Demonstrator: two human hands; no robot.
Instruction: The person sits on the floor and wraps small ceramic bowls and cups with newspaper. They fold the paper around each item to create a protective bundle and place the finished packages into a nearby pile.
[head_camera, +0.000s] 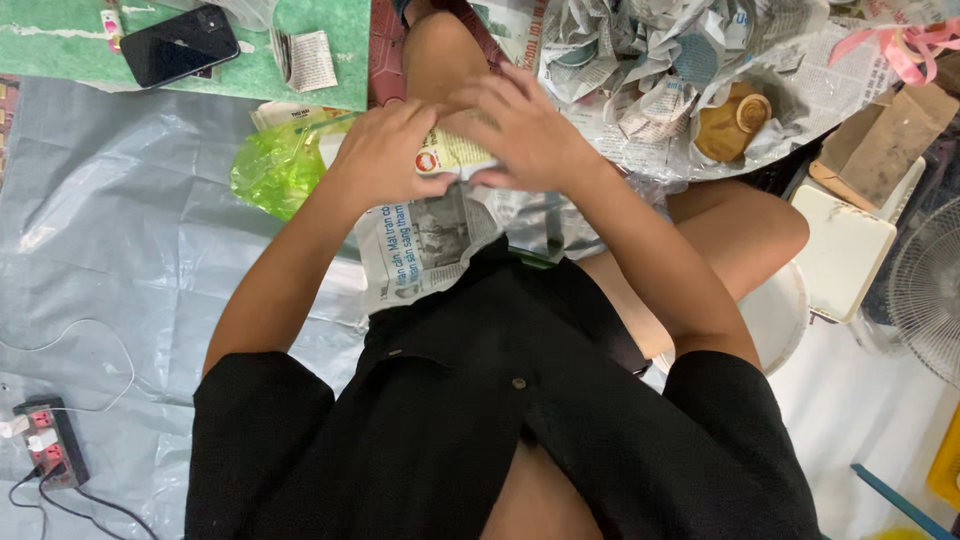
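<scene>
Head cam: newspaper bundle (440, 215) btwn both hands (455, 145) (on lap).

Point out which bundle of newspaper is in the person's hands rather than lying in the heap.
The printed newspaper sheet on the lap, gripped by the left hand and right hand. The other crumpled newspaper wads lie untouched beyond the knee.

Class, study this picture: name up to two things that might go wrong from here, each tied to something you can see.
1. Both hands, left hand and right hand, press the newspaper sheet on the lap; thin paper may tear.
2. The brown round object lies loose among crumpled newspaper; it might roll off.
</scene>
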